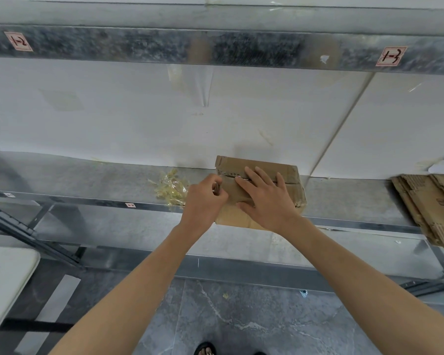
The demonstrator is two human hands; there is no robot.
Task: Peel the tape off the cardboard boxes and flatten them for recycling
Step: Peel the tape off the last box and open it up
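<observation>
A small brown cardboard box sits on the metal shelf, its front hanging over the shelf edge. My right hand lies flat on the box top, fingers spread. My left hand is closed at the box's left end, pinching a small dark thing against the box; whether it is tape or a tool I cannot tell. A crumpled ball of peeled clear tape lies on the shelf just left of my left hand.
A stack of flattened cardboard rests at the shelf's right end. White wall panels stand behind the shelf. An upper shelf beam with labels runs overhead. A white table corner is at lower left. Grey tile floor lies below.
</observation>
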